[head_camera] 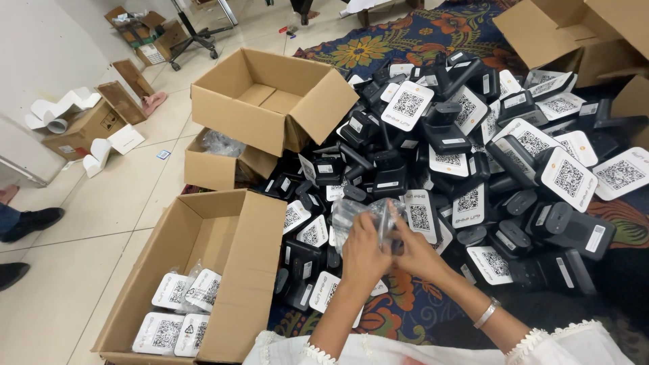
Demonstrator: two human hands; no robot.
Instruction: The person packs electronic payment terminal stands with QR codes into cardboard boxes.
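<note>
— Dozens of black devices (473,155) heaped on the patterned rug (405,40); open cardboard box (230,270) at its left edge.

— Left hand (363,253) and right hand (414,251) meet, both gripping a clear plastic bag (368,215) before the heap.

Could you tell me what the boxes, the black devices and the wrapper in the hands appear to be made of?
Open box: brown corrugated cardboard, matte, with folded flaps. Black devices: apparently moulded plastic, smooth with a slight sheen. Wrapper between left hand and right hand: thin clear plastic film, crinkled and glinting.
</note>
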